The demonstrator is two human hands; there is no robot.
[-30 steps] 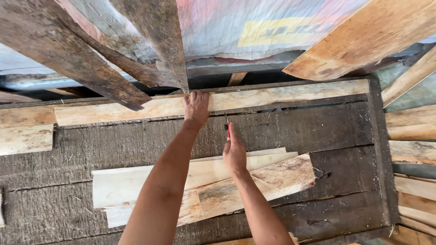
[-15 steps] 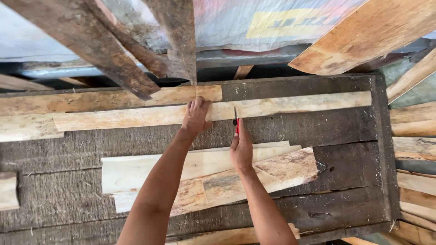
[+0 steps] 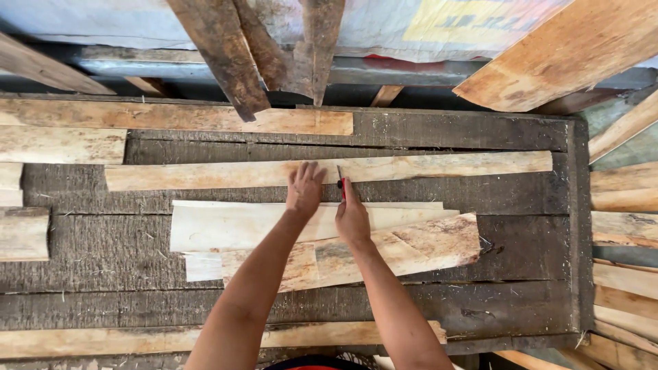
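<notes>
- Hands meet over the middle of a long pale strip of wood (image 3: 425,166) that lies lengthwise across the dark, weathered table (image 3: 480,130).
- Left hand (image 3: 305,188) lies flat on the strip, fingers spread and pressing down — it grips nothing, only pins the wood.
- Right hand (image 3: 351,218) is just beside the left, closed around a thin red pencil (image 3: 342,183) whose tip touches the strip.
- Under the wrists and nearer the person lies a loose stack of pale offcuts (image 3: 233,225), overlapping one another; one broader, browner piece (image 3: 425,243) juts out to the right, tilted.
- Another light plank (image 3: 178,118) lies along the far edge of the table, ending near the middle.
- More pale boards (image 3: 62,145) overlap the left edge, and a row of stacked planks (image 3: 624,229) sits off the right side.
- Dark, rough boards (image 3: 219,55) lean in from above, with a wide orange-brown board (image 3: 569,51) at the upper right.
- One long plank (image 3: 103,340) lies along the near edge — partly hidden by the forearms.
</notes>
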